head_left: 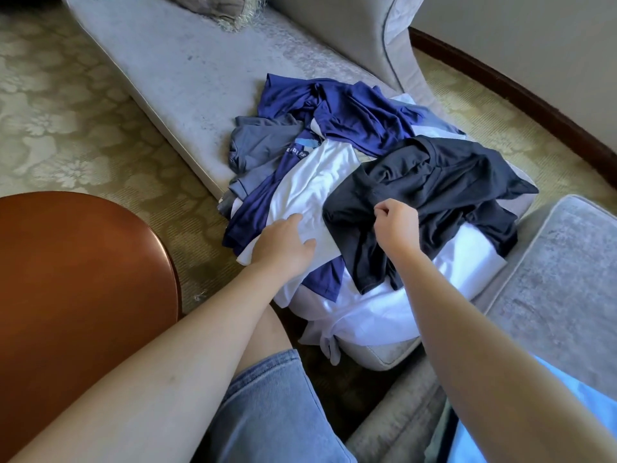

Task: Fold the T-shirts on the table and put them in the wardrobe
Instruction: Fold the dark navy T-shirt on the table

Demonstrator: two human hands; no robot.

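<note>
A heap of several crumpled T-shirts lies on the near end of a grey upholstered chaise. On top at the right is a dark navy T-shirt; my right hand pinches its fabric near the left edge. A white T-shirt lies in the middle, and my left hand rests flat on it with straight fingers. Behind them lie a royal blue T-shirt and a grey-blue T-shirt. More white cloth hangs over the front edge of the chaise.
A round brown wooden table stands at the left, close to my knee in denim shorts. A grey cushioned seat is at the right. Patterned carpet covers the floor. A tasselled cushion lies at the chaise's far end.
</note>
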